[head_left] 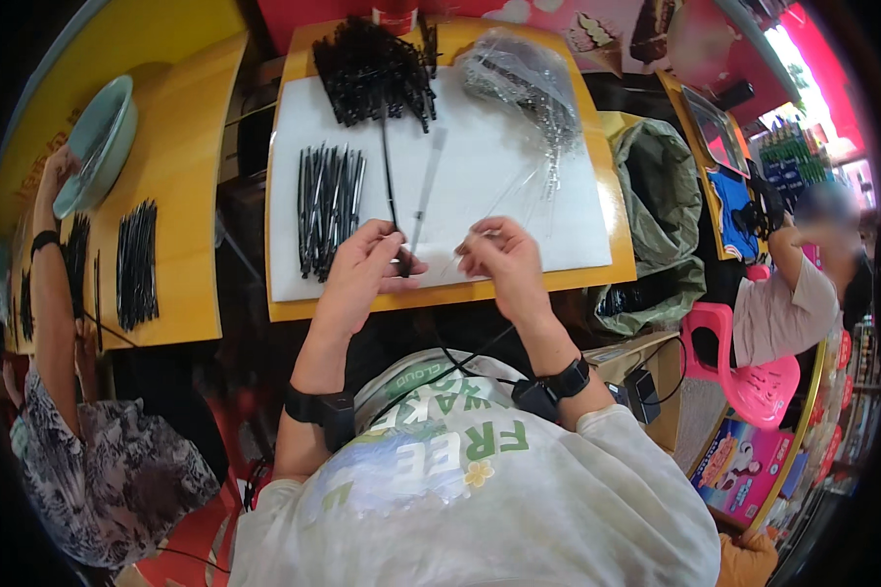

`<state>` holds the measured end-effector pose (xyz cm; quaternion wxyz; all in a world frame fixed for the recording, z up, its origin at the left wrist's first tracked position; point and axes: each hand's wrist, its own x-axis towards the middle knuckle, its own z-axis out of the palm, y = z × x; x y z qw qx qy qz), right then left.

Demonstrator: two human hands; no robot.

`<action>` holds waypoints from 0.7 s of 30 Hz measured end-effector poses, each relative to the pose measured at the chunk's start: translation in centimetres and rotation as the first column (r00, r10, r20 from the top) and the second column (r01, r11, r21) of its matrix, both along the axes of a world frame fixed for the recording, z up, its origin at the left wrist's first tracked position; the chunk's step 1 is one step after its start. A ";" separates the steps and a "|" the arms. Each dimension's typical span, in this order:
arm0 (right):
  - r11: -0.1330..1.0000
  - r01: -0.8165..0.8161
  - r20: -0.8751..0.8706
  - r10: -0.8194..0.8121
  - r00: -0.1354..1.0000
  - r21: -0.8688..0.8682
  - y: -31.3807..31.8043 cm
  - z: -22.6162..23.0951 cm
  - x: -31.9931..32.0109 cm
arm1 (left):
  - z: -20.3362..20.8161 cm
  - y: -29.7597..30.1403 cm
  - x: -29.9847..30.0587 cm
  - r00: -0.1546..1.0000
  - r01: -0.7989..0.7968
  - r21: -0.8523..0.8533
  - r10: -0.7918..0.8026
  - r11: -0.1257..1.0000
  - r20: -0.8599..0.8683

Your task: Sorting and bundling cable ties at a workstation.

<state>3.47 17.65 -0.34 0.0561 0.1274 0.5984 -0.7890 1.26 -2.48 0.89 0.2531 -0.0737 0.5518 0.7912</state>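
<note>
Over the near edge of a white sheet (440, 235), my left hand (362, 269) pinches a long thin black strip (390, 171) that points away from me. A blurred grey see-through strip (428, 186) rises beside it; whether the same hand holds it I cannot make out. To the right, my right hand (504, 262) is closed, thumb against fingers, on a thin clear strand that barely shows. A neat row of glossy black strips (330, 210) lies left of my hands. Farther off is a dense pile of black strips (372, 73), and right of it a clear plastic bag (519, 73) with thin clear strands spilling out.
At the left table (191, 196), a co-worker's hand (61, 166) reaches into a pale green basin (103, 147), near more black strips (137, 264). On the right stand an open green sack (661, 186) and a pink chair (754, 382) with another person beside it.
</note>
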 end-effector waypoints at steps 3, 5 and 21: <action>0.999 0.037 -0.032 -0.038 0.999 -0.038 -0.3 0.6 -1.5 | 0.8 0.5 0.4 0.992 0.124 -0.031 -0.123 0.992 0.013; 0.993 0.027 0.013 -0.026 1.000 -0.116 -0.4 1.0 -2.0 | 1.4 0.7 0.5 0.990 0.138 -0.033 -0.137 0.990 0.033; 0.957 -0.176 0.126 0.209 0.970 -0.230 0.4 0.5 -1.3 | 1.2 0.8 0.4 0.965 0.168 0.186 -0.200 0.968 0.169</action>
